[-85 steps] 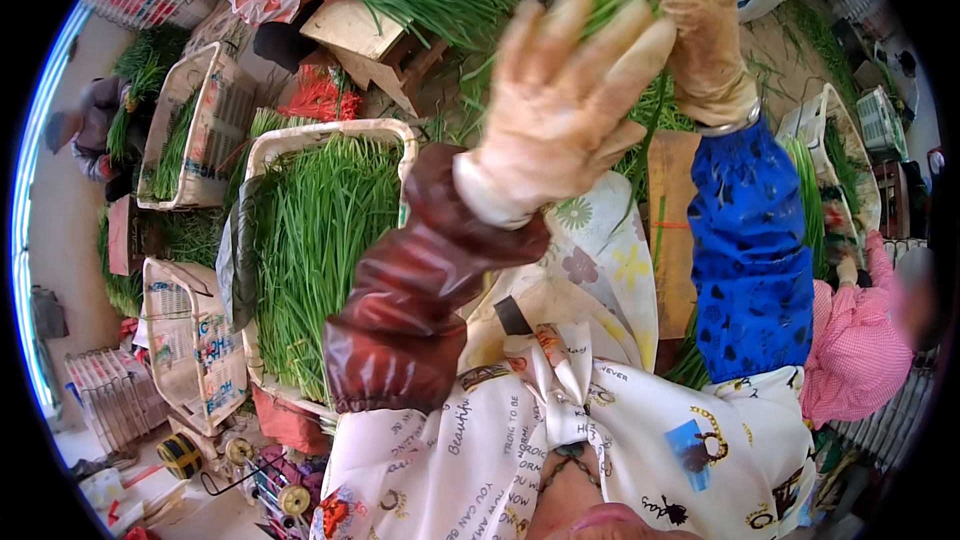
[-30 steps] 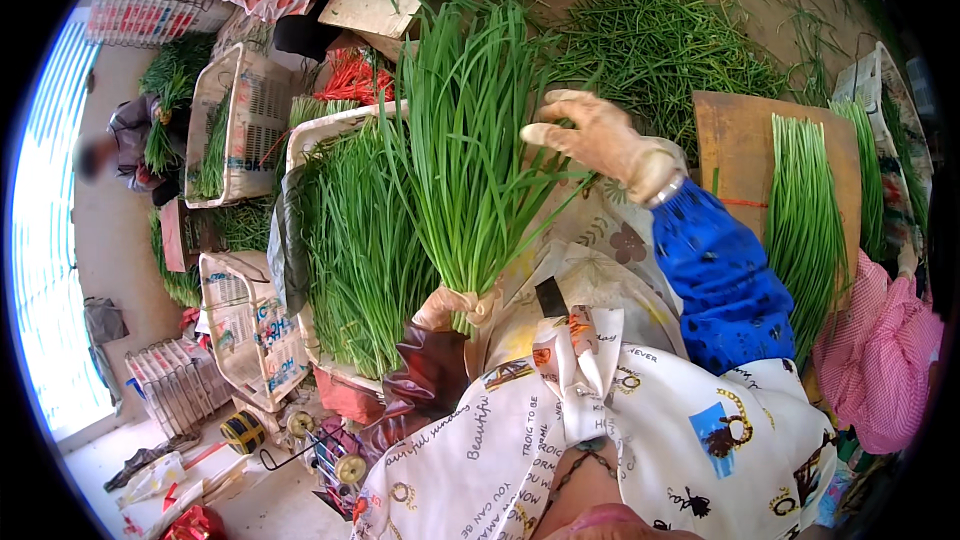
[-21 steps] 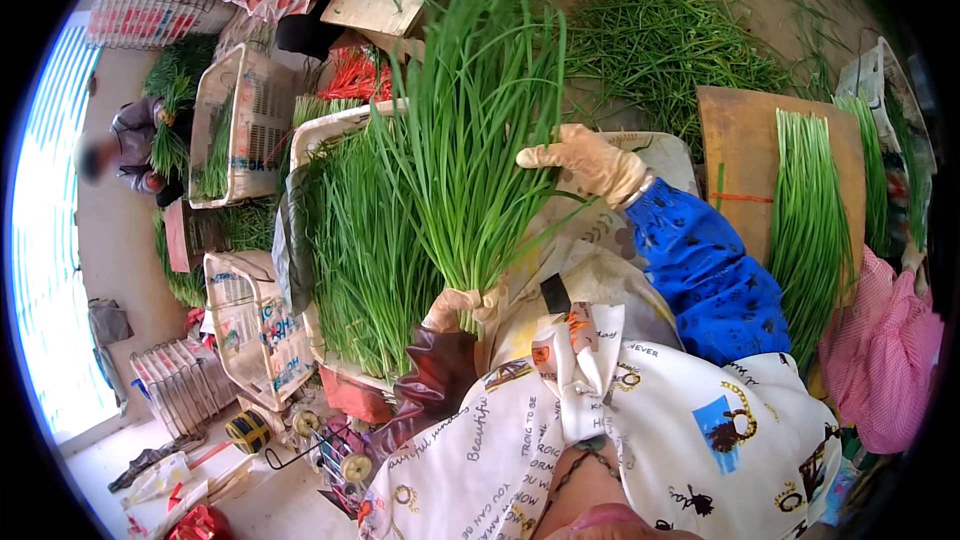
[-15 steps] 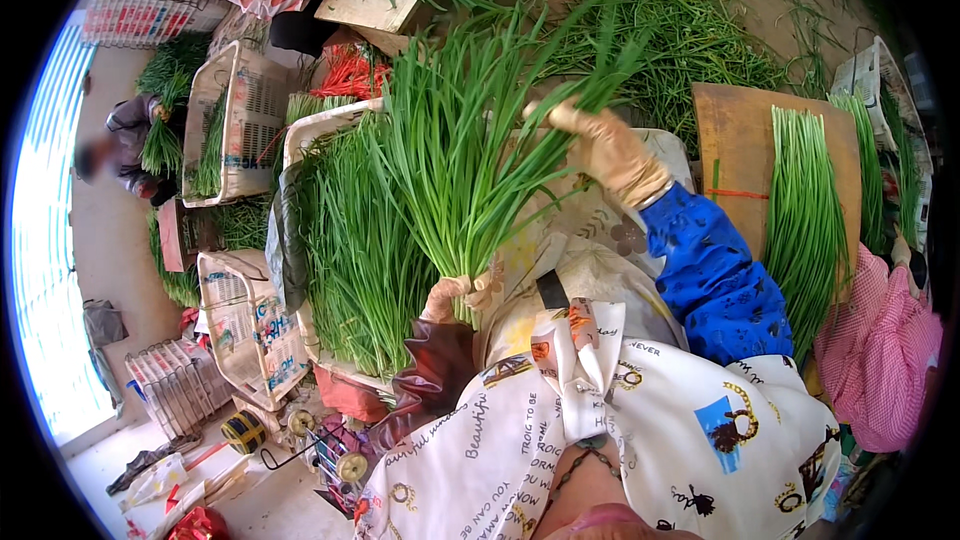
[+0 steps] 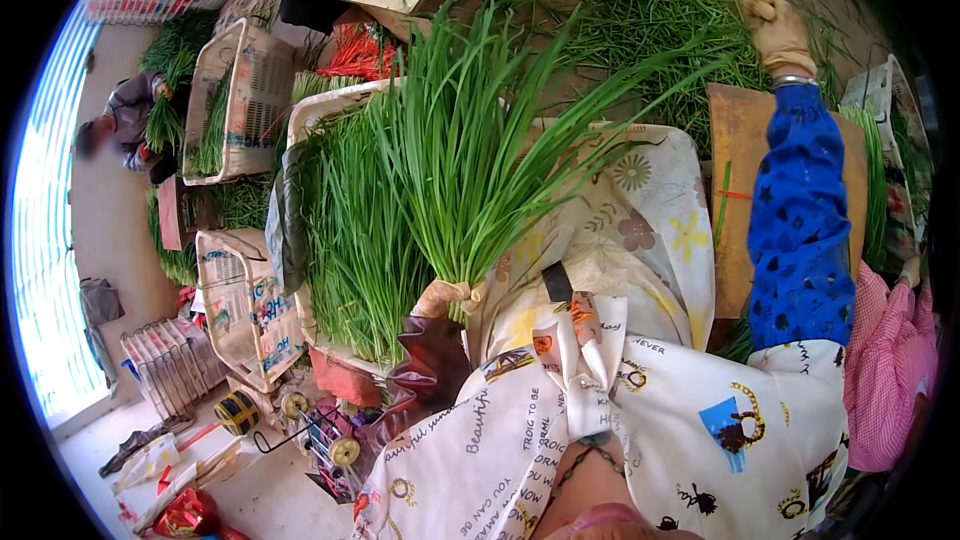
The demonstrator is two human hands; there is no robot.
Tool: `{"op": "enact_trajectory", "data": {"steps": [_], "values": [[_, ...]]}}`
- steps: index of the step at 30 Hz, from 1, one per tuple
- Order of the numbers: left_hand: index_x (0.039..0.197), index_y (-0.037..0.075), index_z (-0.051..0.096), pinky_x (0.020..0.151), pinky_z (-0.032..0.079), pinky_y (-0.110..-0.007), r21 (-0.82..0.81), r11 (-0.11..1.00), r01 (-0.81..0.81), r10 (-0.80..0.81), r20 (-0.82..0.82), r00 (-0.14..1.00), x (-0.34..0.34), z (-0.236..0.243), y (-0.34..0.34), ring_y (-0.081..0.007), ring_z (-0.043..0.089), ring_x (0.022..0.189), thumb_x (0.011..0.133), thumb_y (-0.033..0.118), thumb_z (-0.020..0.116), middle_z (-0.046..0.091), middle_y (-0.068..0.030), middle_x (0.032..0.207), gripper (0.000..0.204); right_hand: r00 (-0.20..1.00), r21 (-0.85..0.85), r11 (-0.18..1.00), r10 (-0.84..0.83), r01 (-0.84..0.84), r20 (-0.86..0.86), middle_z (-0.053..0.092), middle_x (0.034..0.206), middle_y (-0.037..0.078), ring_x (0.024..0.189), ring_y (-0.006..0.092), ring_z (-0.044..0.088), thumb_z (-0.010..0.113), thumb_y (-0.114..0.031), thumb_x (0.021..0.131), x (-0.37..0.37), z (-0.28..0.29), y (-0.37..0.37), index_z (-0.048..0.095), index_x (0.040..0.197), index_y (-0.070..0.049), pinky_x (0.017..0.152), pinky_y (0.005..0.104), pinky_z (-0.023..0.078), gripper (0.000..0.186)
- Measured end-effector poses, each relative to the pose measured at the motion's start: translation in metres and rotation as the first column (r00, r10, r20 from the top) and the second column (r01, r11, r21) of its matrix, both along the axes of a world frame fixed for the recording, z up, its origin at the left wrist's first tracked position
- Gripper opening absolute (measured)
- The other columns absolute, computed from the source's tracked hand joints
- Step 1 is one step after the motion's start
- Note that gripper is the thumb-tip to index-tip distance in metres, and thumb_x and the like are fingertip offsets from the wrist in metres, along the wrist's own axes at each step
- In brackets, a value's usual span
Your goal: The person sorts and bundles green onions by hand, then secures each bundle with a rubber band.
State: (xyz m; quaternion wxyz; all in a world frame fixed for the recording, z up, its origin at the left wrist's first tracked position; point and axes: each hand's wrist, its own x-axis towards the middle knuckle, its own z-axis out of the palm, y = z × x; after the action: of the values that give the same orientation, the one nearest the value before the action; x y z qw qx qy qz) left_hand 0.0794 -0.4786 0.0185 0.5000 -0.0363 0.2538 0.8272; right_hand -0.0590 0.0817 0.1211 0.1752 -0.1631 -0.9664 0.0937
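My left hand (image 5: 446,297), in a tan glove, is closed around the lower stems of a bunch of garlic chives (image 5: 470,160). Its long green leaves fan out away from me and to the right. Close beside it on the left lies a thick mass of chives (image 5: 350,230) in a white plastic crate (image 5: 335,105). Far out to the right, my gloved right hand (image 5: 776,25) hangs over the floor by a pile of loose greens (image 5: 660,40). Its fingers are loosely bent and apart, with nothing visible in them.
A brown board (image 5: 735,155) stands at the right, partly behind my blue sleeve. Flowered cloth (image 5: 640,200) covers my lap. More crates (image 5: 235,110) line the left side. Red ties (image 5: 360,52) lie beyond the chives. Other people work at far left, top left and right.
My right hand has swung from the chive leaves out to the far right, over the floor. My left hand still grips the bunch. The sleeve now covers the stalks on the board.
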Motion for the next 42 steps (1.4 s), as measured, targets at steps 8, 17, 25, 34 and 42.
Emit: {"op": "enact_trajectory", "data": {"steps": [8, 17, 25, 34, 42], "values": [[0.107, -0.002, 0.047, 0.048, 0.035, -0.024, -0.190, 0.981, -0.029, 0.014, -0.078, 0.997, -0.008, 0.015, 0.011, -0.0122, 0.044, 0.056, 0.069, 0.011, 0.059, 0.052, -0.0076, 0.079, 0.042, 0.825, -0.852, 0.406, 0.563, -0.329, -0.050, 0.054, 0.106, 0.019, 0.099, 0.0237, 0.054, 0.051, -0.032, 0.082, 0.060, 0.017, -0.094, 0.046, 0.117, -0.001, 0.083, 0.0323, 0.042, 0.048], [0.101, -0.002, 0.053, 0.052, 0.041, -0.026, -0.704, 0.709, -0.044, -0.181, -0.241, 0.953, -0.040, 0.087, 0.046, -0.0140, 0.051, 0.059, 0.070, 0.003, 0.058, 0.056, -0.0059, 0.077, 0.032, 0.735, -0.283, -0.838, 0.545, 0.466, -0.403, 0.043, 0.128, 0.013, 0.113, 0.0250, 0.045, 0.036, -0.027, 0.092, 0.129, -0.126, -0.346, 0.035, 0.128, -0.007, 0.096, 0.0392, 0.035, 0.041], [0.137, 0.021, 0.022, 0.055, 0.047, -0.038, -0.752, -0.012, -0.659, -0.924, -0.244, 0.295, -0.035, 0.139, 0.053, -0.0322, 0.060, 0.067, 0.071, 0.008, 0.060, 0.061, -0.0163, 0.083, 0.077, 0.925, 0.198, -0.951, 0.158, 0.237, -0.346, 0.040, 0.129, 0.016, 0.113, 0.0289, 0.045, 0.039, -0.032, 0.091, 0.062, -0.112, -0.354, 0.031, 0.131, -0.007, 0.098, 0.0435, 0.034, 0.048], [0.137, 0.024, 0.026, 0.054, 0.043, -0.038, -0.444, 0.061, -0.894, -0.997, -0.073, -0.032, -0.042, 0.146, 0.036, -0.0295, 0.053, 0.059, 0.062, -0.002, 0.062, 0.051, -0.0097, 0.067, 0.087, 0.938, -0.533, -0.833, 0.051, -0.149, -0.342, 0.040, 0.128, 0.017, 0.113, 0.0297, 0.045, 0.036, -0.031, 0.092, 0.071, -0.064, -0.221, 0.033, 0.129, -0.004, 0.096, 0.0425, 0.038, 0.046], [0.136, 0.020, 0.028, 0.052, 0.042, -0.036, -0.294, 0.280, -0.914, -0.959, -0.130, -0.252, -0.075, 0.160, 0.047, -0.0266, 0.049, 0.058, 0.061, -0.009, 0.052, 0.049, -0.0083, 0.068, 0.084, 0.936, -0.754, -0.555, -0.232, -0.351, -0.264, 0.040, 0.128, 0.018, 0.113, 0.0305, 0.044, 0.033, -0.031, 0.093, 0.063, -0.052, -0.107, 0.035, 0.128, -0.001, 0.094, 0.0416, 0.041, 0.046]]}}
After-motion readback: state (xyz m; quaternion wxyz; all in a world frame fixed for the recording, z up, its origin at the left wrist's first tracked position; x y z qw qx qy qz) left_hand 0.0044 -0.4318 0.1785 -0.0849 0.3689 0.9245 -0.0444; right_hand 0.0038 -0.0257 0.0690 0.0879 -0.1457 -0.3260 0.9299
